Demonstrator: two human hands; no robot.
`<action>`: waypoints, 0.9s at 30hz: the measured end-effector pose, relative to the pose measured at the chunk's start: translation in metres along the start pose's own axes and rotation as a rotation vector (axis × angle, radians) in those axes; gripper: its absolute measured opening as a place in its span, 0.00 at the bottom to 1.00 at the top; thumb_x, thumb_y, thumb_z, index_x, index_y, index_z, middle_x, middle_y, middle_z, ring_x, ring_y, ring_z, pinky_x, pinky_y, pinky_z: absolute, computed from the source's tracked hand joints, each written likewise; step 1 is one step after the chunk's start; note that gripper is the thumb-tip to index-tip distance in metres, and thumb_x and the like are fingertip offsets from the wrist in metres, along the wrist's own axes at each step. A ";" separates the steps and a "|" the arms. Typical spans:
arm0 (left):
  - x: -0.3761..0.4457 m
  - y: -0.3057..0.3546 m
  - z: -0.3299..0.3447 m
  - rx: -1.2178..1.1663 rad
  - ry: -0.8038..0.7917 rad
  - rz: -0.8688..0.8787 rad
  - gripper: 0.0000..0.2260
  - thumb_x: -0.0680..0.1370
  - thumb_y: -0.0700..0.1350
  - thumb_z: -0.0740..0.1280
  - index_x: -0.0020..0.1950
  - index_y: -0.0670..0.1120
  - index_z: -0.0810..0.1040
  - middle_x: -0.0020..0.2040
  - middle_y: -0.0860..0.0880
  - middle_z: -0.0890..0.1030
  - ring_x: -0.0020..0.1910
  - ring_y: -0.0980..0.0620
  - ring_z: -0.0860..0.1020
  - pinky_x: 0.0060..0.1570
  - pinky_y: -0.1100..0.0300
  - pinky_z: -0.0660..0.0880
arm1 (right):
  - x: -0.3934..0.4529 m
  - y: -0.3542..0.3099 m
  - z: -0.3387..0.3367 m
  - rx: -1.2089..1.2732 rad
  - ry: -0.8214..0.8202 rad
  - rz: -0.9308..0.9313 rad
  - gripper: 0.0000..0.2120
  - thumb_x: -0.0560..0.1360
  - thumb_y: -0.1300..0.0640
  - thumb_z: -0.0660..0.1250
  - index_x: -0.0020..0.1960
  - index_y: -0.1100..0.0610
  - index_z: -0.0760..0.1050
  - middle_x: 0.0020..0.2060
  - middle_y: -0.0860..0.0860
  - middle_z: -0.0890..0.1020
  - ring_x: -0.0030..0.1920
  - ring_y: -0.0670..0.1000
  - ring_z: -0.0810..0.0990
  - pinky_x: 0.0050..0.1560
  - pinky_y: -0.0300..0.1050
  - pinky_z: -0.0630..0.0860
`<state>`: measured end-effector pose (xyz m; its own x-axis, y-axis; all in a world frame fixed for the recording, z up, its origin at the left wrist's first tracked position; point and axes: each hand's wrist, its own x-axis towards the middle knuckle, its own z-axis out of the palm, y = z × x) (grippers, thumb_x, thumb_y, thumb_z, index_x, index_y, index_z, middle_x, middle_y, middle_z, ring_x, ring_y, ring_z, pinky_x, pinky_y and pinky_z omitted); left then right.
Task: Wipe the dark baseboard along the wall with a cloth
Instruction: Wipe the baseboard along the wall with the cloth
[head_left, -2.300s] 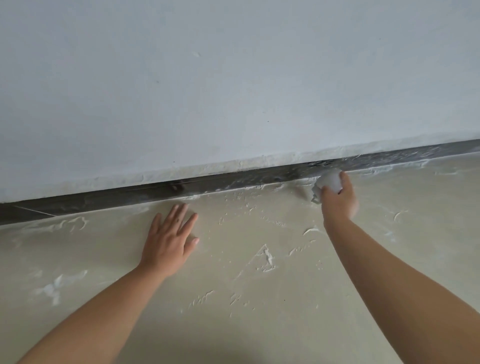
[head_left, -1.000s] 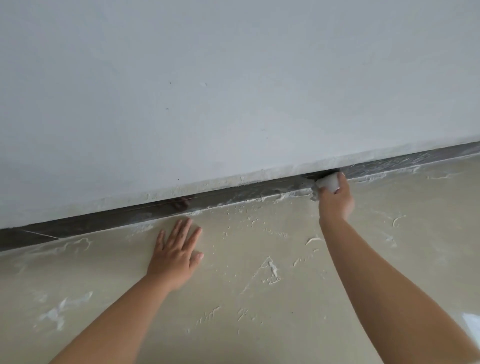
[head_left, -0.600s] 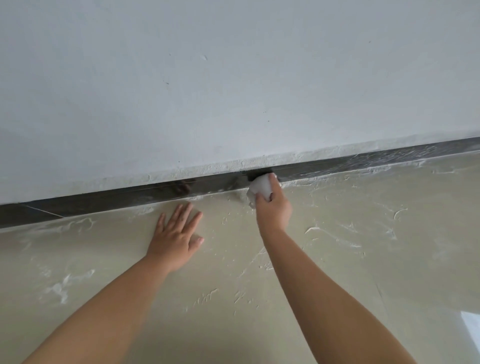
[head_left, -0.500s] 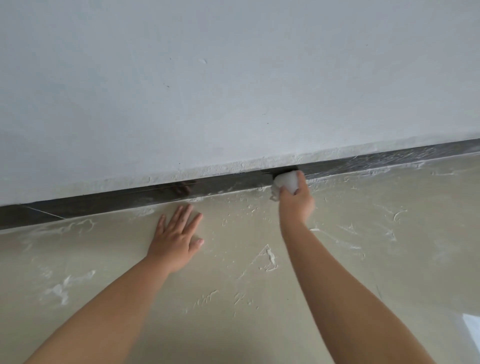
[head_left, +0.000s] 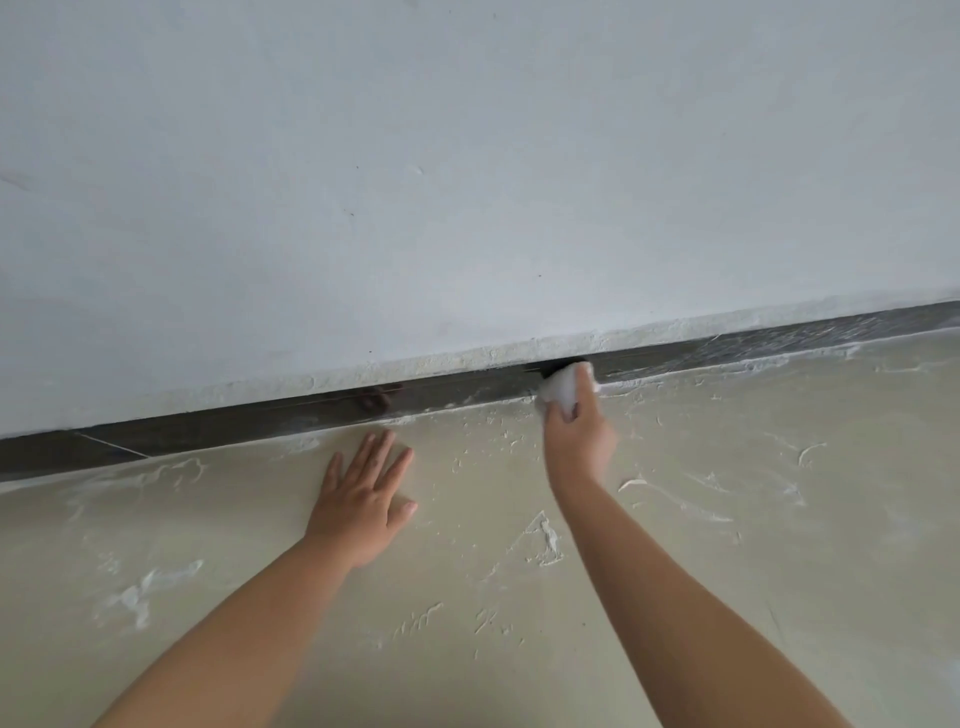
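Observation:
A dark baseboard (head_left: 249, 428) runs along the foot of the white wall, rising from left to right across the view. My right hand (head_left: 577, 434) grips a bunched white cloth (head_left: 561, 385) and presses it against the baseboard right of centre. Flat on the floor below the baseboard lies my left hand (head_left: 363, 499), fingers spread and straight, holding nothing. The baseboard to the right of the cloth is streaked with white dust (head_left: 779, 340). Left of the cloth it looks darker and shinier.
The white plastered wall (head_left: 467, 182) fills the upper half of the view. The beige floor (head_left: 753, 545) carries several white plaster smears and flakes, such as one patch (head_left: 545, 540) between my arms and another (head_left: 140, 592) at the left.
My right hand slid the cloth left along the baseboard, then back to the right, and has held near there for the last half second. My left hand has stayed flat on the floor.

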<state>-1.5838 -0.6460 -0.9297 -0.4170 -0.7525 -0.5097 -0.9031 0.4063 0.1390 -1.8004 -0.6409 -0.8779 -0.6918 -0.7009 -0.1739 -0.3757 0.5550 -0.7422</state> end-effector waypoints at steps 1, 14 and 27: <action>0.000 0.000 0.001 0.002 0.007 0.000 0.27 0.80 0.57 0.48 0.74 0.52 0.39 0.74 0.49 0.33 0.74 0.50 0.35 0.71 0.50 0.37 | -0.009 -0.001 0.006 -0.022 -0.059 -0.066 0.25 0.75 0.64 0.59 0.71 0.51 0.63 0.29 0.54 0.70 0.31 0.53 0.67 0.31 0.41 0.56; -0.002 0.001 -0.001 -0.005 -0.021 0.003 0.28 0.79 0.58 0.48 0.74 0.52 0.39 0.74 0.49 0.33 0.73 0.50 0.35 0.71 0.49 0.38 | 0.017 0.000 -0.008 0.305 0.105 0.190 0.25 0.70 0.60 0.68 0.66 0.48 0.69 0.37 0.45 0.73 0.44 0.50 0.73 0.46 0.42 0.70; -0.012 -0.002 -0.004 0.048 0.091 0.019 0.26 0.79 0.57 0.49 0.75 0.51 0.46 0.76 0.50 0.42 0.75 0.52 0.40 0.71 0.48 0.38 | -0.056 -0.037 0.057 0.355 -0.146 0.157 0.26 0.75 0.58 0.64 0.70 0.48 0.63 0.34 0.40 0.72 0.30 0.36 0.71 0.30 0.20 0.64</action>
<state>-1.5774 -0.6397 -0.9205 -0.4434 -0.7874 -0.4282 -0.8900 0.4434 0.1061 -1.7130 -0.6475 -0.8779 -0.6198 -0.6900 -0.3739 -0.0190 0.4895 -0.8718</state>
